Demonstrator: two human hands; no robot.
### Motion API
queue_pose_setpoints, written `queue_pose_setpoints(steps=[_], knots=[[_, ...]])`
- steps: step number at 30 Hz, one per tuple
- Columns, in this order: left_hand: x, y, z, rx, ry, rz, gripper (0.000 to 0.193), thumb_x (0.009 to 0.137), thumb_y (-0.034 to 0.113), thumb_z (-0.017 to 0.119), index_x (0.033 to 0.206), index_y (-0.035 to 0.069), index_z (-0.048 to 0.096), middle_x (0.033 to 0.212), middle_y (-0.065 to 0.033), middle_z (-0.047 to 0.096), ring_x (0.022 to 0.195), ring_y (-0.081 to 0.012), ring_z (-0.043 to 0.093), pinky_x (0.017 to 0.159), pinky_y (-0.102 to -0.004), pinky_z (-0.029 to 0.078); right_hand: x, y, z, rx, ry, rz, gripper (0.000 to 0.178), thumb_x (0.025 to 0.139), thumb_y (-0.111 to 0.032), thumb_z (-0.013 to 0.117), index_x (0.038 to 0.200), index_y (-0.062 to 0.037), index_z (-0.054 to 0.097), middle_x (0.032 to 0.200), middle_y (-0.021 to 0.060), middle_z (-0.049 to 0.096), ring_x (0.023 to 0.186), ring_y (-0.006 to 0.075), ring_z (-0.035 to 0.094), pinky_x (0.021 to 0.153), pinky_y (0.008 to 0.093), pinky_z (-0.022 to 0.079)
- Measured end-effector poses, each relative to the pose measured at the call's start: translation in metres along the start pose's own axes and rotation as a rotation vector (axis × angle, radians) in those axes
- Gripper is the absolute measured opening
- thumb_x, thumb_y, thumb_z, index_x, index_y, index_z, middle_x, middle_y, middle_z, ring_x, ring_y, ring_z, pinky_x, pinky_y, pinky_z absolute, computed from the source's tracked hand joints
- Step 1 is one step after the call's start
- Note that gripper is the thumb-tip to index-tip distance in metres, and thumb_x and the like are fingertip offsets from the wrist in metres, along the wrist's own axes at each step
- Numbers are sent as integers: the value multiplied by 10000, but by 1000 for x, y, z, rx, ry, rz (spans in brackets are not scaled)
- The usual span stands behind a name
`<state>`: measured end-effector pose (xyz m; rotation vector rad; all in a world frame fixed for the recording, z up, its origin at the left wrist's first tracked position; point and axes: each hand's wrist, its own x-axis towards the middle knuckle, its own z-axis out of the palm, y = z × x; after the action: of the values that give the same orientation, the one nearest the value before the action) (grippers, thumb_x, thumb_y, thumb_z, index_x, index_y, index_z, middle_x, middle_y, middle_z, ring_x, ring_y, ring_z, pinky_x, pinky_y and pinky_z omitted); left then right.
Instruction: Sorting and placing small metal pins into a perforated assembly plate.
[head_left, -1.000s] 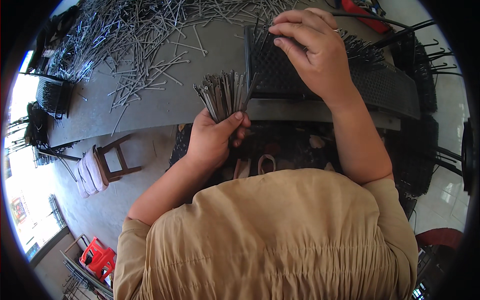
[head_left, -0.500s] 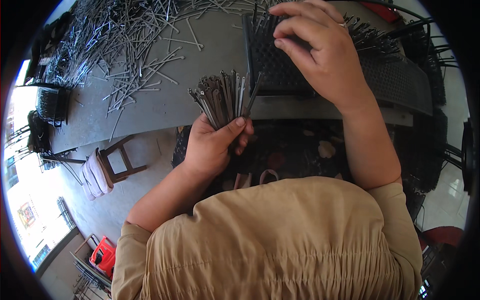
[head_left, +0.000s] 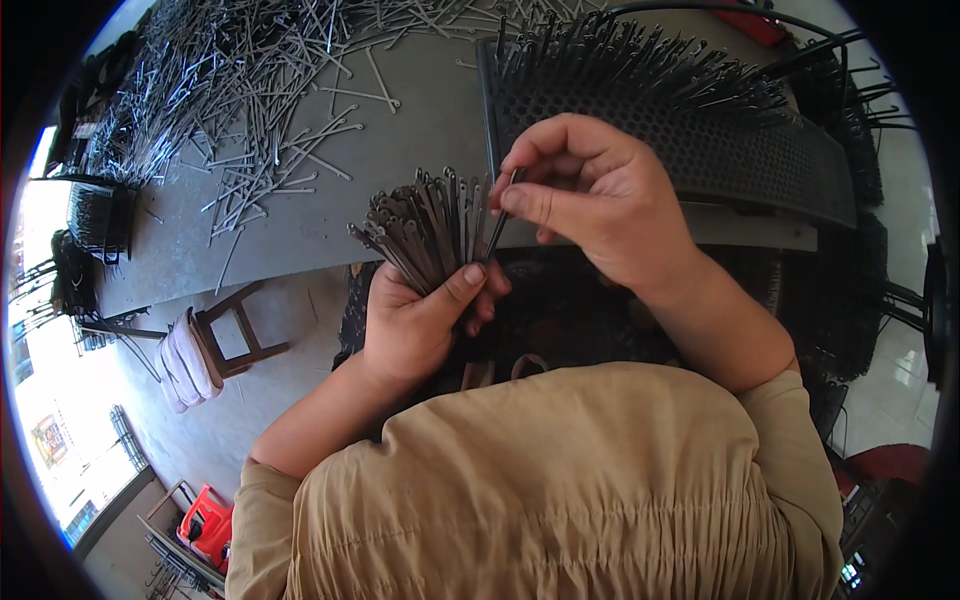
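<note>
My left hand [head_left: 412, 328] is closed round a fanned bundle of thin metal strips [head_left: 425, 235] with small holed ends pointing up and away. At the bundle's right side, my right hand [head_left: 605, 210] pinches one metal strip [head_left: 496, 236] near its top between thumb and forefinger. That strip's lower end is still among the others by my left thumb. Just beyond my right hand stands a black perforated rack [head_left: 660, 145], with many dark strips [head_left: 640, 70] upright in its far rows.
A large loose pile of metal strips [head_left: 240, 100] covers the far left of the grey table [head_left: 430, 120]. Left of the table are a filled black rack [head_left: 102, 215] and a wooden stool [head_left: 235, 335] with a pale cushion. A red plastic chair [head_left: 208, 525] is at lower left.
My right hand has come down and left from above the rack to the bundle, and now pinches a strip. My left hand has shifted slightly toward me, still holding the bundle.
</note>
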<state>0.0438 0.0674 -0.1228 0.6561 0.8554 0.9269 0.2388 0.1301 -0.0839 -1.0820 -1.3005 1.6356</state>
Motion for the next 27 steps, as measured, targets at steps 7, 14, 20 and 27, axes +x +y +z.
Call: queue_pose_setpoints(steps=[7,14,20,27], knots=[[-12,2,-1,20,49,-7,102,948,100,558,994,19,598,855,-66,656,654,-86,583,535,-214,471,5,-10,-8,29,130,-229,206,878,-26,626,1072,-17,558,859,116,687,755,149,670,551,195,472],[-27,3,10,238,73,-49,89,942,83,560,1017,36,572,830,-42,648,646,-75,575,541,-221,472,5,-4,-85,34,275,-396,164,916,-31,577,1080,-27,577,944,136,691,844,169,670,614,209,484],[-9,0,18,157,126,-113,98,935,89,574,1015,33,568,812,-48,647,643,-86,577,547,-232,475,1,-8,-81,-26,331,-556,176,925,-45,575,1099,-27,571,987,137,691,872,176,669,671,223,492],[-3,-2,29,296,-36,-126,98,937,83,567,1019,30,574,822,-47,650,650,-82,580,559,-226,475,-9,-33,-101,-134,407,-515,156,923,-43,577,1078,-24,579,964,126,696,877,169,674,661,223,496]])
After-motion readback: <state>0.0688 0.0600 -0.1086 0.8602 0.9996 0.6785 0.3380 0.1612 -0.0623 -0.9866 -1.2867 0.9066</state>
